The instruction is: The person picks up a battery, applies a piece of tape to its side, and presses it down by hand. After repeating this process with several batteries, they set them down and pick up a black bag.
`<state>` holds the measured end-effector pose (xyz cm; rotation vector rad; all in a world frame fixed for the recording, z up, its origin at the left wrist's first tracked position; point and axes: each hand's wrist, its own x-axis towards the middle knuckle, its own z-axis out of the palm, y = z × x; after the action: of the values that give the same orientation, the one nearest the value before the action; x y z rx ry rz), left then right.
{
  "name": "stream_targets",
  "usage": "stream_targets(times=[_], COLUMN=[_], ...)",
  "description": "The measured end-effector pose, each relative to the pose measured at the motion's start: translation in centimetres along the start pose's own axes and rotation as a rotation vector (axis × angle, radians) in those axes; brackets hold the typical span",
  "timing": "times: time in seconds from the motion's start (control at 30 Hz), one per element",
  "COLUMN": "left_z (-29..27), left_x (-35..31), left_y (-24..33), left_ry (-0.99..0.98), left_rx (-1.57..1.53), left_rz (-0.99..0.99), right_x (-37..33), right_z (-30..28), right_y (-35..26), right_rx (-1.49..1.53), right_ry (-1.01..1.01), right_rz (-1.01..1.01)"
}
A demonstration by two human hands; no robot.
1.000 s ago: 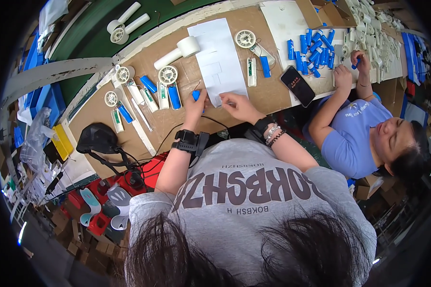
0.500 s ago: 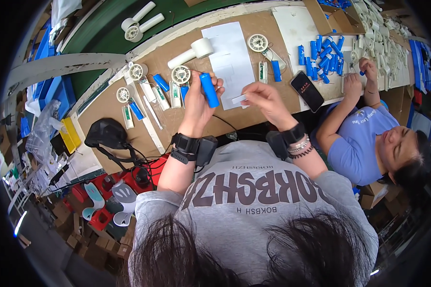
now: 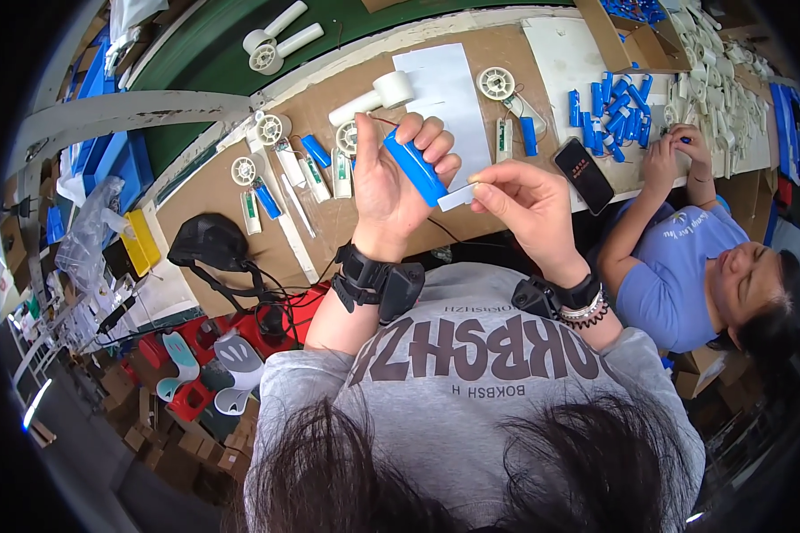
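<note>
I see the left hand (image 3: 389, 195) gripping a smooth blue cylinder (image 3: 413, 169), fingers curled over its upper right side and thumb standing upright, apart from it. The cylinder tilts from eleven toward five o'clock, and a thin reddish wire shows near its top. The right hand (image 3: 535, 209) pinches a flat, straight-edged white strip (image 3: 458, 196) between thumb and fingertip; its free end meets the cylinder's lower end, though I can't tell whether they touch.

Taking the cylinder as clock centre, a glossy off-white plastic housing (image 3: 351, 110), tube with drum-like head, lies at eleven. A thin white paper sheet (image 3: 444, 80) runs off toward one, the housing's head lapping its left edge. At half past one sits a spoked round head (image 3: 495, 83). A slab-flat dark phone (image 3: 584, 176) lies at three, and a loose heap of blue cylinders (image 3: 615, 115) beyond it. Matte brown board (image 3: 471, 226) shows between paper and phone and along the bench's near edge, below both hands. A soft black bag (image 3: 209, 242) slumps at eight.
</note>
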<state>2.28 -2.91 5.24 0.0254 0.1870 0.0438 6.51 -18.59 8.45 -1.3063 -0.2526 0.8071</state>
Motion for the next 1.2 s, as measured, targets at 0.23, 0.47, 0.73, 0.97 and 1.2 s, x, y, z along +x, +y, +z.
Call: stream_targets(times=[0.23,0.47,0.73,0.97,1.2], left_z=[0.4,0.7,0.7,0.6,0.3], left_x=[0.7,1.2,1.2,1.3,1.3], left_y=[-0.1,-0.5,-0.6,-0.9,-0.8], left_ry=[-0.098,-0.085,0.005,0.043,0.03], left_rx=[-0.026,0.018,0.186,0.232,0.23], left_rz=[0.011,0.043,0.045,0.029,0.02], right_x=[-0.2,0.0,0.6,0.8,0.8], right_z=[1.1,1.4,1.5,1.5,1.5], right_y=[-1.1,-0.6,0.4,0.7,0.5], right_rx=[0.094,-0.005,-0.026,-0.057,-0.017], right_ry=[-0.007,-0.005,0.011,0.04,0.054], right_rz=[-0.078,-0.151,-0.149,-0.153,-0.143])
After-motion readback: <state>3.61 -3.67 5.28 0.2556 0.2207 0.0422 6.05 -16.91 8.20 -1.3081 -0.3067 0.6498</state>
